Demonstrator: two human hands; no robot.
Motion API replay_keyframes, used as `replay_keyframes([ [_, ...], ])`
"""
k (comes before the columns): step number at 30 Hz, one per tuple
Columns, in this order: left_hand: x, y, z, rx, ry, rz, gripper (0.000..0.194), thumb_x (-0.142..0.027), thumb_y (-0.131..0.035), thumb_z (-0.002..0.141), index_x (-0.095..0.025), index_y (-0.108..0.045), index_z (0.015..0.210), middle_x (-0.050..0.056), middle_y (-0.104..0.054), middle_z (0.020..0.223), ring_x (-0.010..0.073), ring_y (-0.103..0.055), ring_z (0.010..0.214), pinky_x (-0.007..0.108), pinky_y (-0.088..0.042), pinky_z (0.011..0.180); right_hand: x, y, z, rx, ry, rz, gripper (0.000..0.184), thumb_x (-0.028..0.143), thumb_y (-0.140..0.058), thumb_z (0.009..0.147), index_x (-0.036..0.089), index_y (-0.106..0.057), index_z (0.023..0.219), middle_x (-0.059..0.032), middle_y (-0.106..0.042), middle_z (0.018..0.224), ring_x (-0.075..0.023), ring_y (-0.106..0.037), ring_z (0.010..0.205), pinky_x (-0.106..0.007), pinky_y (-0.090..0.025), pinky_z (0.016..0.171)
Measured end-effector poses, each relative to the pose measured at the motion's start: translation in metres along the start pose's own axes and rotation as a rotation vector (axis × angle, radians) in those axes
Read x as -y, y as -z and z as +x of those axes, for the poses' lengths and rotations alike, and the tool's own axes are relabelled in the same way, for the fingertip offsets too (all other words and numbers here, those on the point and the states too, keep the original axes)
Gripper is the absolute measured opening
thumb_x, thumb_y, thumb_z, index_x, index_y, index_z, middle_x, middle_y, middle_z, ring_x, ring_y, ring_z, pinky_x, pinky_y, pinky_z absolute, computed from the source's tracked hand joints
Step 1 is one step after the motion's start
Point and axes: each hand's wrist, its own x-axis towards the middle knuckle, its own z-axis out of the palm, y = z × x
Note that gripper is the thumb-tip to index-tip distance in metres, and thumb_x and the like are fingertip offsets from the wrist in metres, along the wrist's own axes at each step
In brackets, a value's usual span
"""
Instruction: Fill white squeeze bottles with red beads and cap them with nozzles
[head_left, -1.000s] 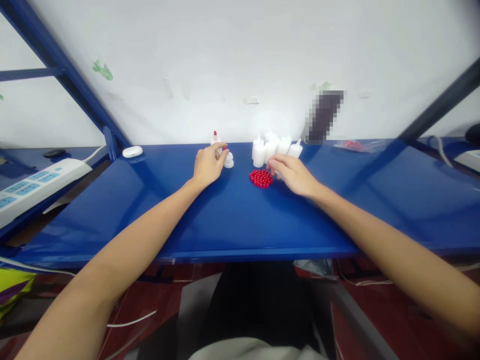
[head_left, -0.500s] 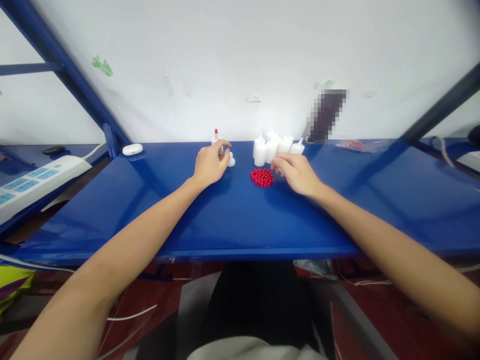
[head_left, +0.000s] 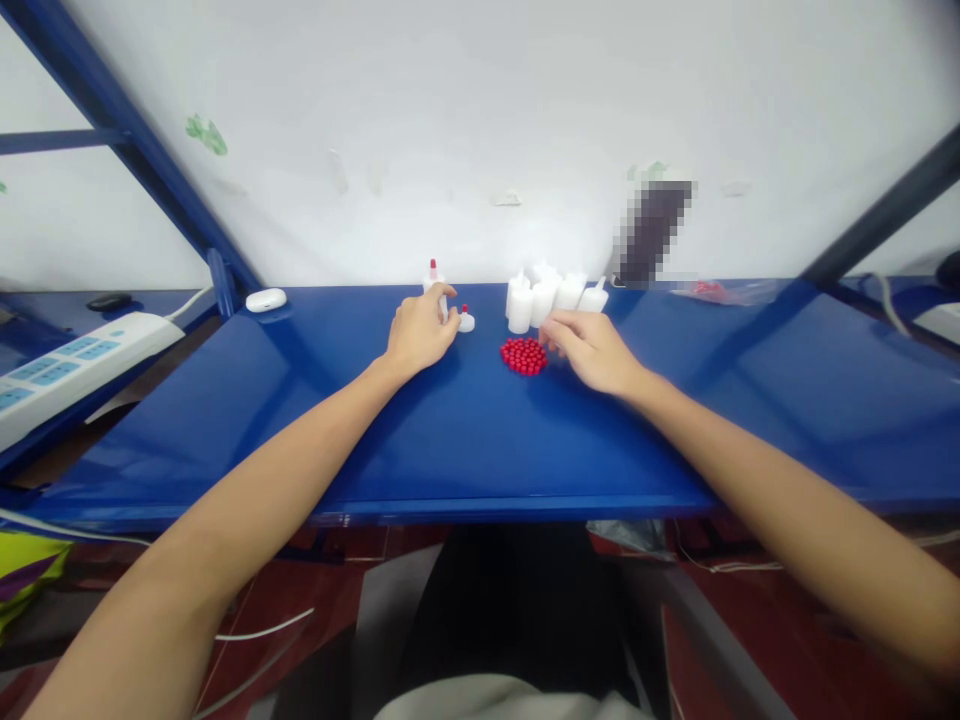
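My left hand [head_left: 421, 328] hovers at the left of the middle, thumb and index finger apart. Beside its thumb rests a small white nozzle cap [head_left: 466, 323] with a red tip cap [head_left: 464, 308] on top. Behind the fingers stands a white squeeze bottle [head_left: 433, 282], red-tipped and partly hidden. My right hand [head_left: 589, 345] has its fingers curled together at the right edge of a pile of small red tip caps [head_left: 524, 356]. What those fingers hold, if anything, is hidden. Several white bottles [head_left: 520, 306] with bare nozzles stand grouped behind the pile.
A white earbud case [head_left: 266, 300] lies on the blue table [head_left: 480, 440] at the left. Farther left is a white power strip [head_left: 82, 360]. At the back right lie a clear bag with red pieces [head_left: 712, 291] and a blurred dark object [head_left: 654, 235] against the wall.
My left fingers have drawn slightly back from the nozzle cap, and its red tip cap now shows. My right hand has shifted slightly left, toward the red pile.
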Motion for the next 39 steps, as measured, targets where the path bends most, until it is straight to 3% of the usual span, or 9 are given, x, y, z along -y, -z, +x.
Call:
replay_keyframes([
  [5, -0.005, 0.006, -0.003, 0.132, 0.064, 0.251, 0.041, -0.042, -0.056, 0.090, -0.023, -0.068, 0.124, 0.013, -0.073, 0.100, 0.0333, -0.069, 0.093, 0.045, -0.054, 0.084, 0.000, -0.001, 0.000, 0.010, 0.015, -0.019, 0.034, 0.036, -0.044, 0.096, 0.018, -0.062, 0.073, -0.0015, -0.060, 0.068, -0.0166, -0.056, 0.066, -0.031, -0.039, 0.068],
  [9, -0.009, 0.008, -0.006, 0.234, 0.012, 0.375, 0.033, -0.039, -0.053, 0.090, -0.020, -0.074, 0.108, 0.015, -0.073, 0.094, 0.0336, -0.070, 0.086, 0.044, -0.055, 0.078, -0.002, -0.001, 0.000, 0.022, 0.017, -0.020, 0.034, 0.035, -0.044, 0.096, 0.018, -0.062, 0.073, -0.0014, -0.061, 0.068, -0.0163, -0.055, 0.065, -0.031, -0.039, 0.068],
  [11, -0.011, 0.008, -0.007, 0.176, -0.032, 0.328, 0.031, -0.036, -0.052, 0.092, -0.019, -0.074, 0.105, 0.013, -0.074, 0.090, 0.0303, -0.070, 0.083, 0.040, -0.054, 0.078, -0.002, 0.000, -0.001, 0.028, 0.020, -0.020, 0.034, 0.035, -0.044, 0.096, 0.018, -0.062, 0.073, -0.0014, -0.062, 0.068, -0.0164, -0.056, 0.066, -0.031, -0.040, 0.069],
  [15, -0.013, 0.005, -0.005, -0.081, -0.136, 0.051, 0.032, -0.036, -0.050, 0.099, -0.020, -0.072, 0.115, 0.006, -0.076, 0.088, 0.0206, -0.070, 0.080, 0.033, -0.054, 0.082, -0.001, 0.000, -0.001, 0.046, 0.034, -0.012, 0.035, 0.036, -0.043, 0.097, 0.019, -0.062, 0.074, -0.0023, -0.063, 0.070, -0.0173, -0.057, 0.068, -0.031, -0.041, 0.070],
  [19, -0.011, -0.001, -0.005, -0.163, -0.239, -0.070, 0.035, -0.032, -0.051, 0.100, -0.020, -0.068, 0.128, 0.008, -0.076, 0.115, 0.0181, -0.071, 0.094, 0.030, -0.054, 0.090, -0.001, -0.001, -0.001, 0.055, 0.035, -0.008, 0.035, 0.038, -0.044, 0.098, 0.019, -0.062, 0.075, -0.0028, -0.064, 0.070, -0.0176, -0.057, 0.068, -0.031, -0.042, 0.069],
  [23, -0.012, -0.001, -0.009, -0.073, -0.230, 0.053, 0.049, -0.029, -0.053, 0.098, -0.023, -0.055, 0.146, 0.009, -0.068, 0.136, 0.0247, -0.068, 0.112, 0.036, -0.053, 0.097, -0.004, -0.002, 0.000, 0.056, 0.040, -0.024, 0.036, 0.038, -0.044, 0.099, 0.019, -0.062, 0.075, -0.0023, -0.063, 0.069, -0.0170, -0.056, 0.066, -0.030, -0.041, 0.069],
  [30, -0.025, 0.005, -0.015, 0.064, -0.277, 0.305, 0.061, -0.029, -0.044, 0.098, -0.020, -0.037, 0.158, 0.015, -0.045, 0.159, 0.0323, -0.065, 0.118, 0.041, -0.055, 0.089, -0.001, -0.001, -0.001, 0.066, 0.047, -0.029, 0.036, 0.038, -0.043, 0.099, 0.018, -0.062, 0.074, -0.0019, -0.062, 0.068, -0.0167, -0.056, 0.067, -0.030, -0.040, 0.070],
  [35, -0.030, 0.002, -0.016, 0.127, -0.240, 0.399, 0.063, -0.034, -0.043, 0.098, -0.018, -0.034, 0.159, 0.017, -0.044, 0.159, 0.0334, -0.069, 0.107, 0.042, -0.055, 0.082, 0.000, -0.001, 0.000, 0.070, 0.044, -0.030, 0.036, 0.038, -0.044, 0.098, 0.018, -0.062, 0.074, -0.0022, -0.062, 0.068, -0.0172, -0.056, 0.067, -0.030, -0.040, 0.069],
  [39, -0.030, 0.001, -0.017, 0.163, -0.225, 0.458, 0.059, -0.036, -0.045, 0.098, -0.015, -0.042, 0.154, 0.018, -0.052, 0.152, 0.0338, -0.070, 0.102, 0.041, -0.054, 0.080, -0.001, -0.001, 0.000, 0.077, 0.049, -0.034, 0.037, 0.038, -0.043, 0.099, 0.019, -0.061, 0.074, -0.0021, -0.062, 0.068, -0.0174, -0.057, 0.067, -0.031, -0.040, 0.069],
])
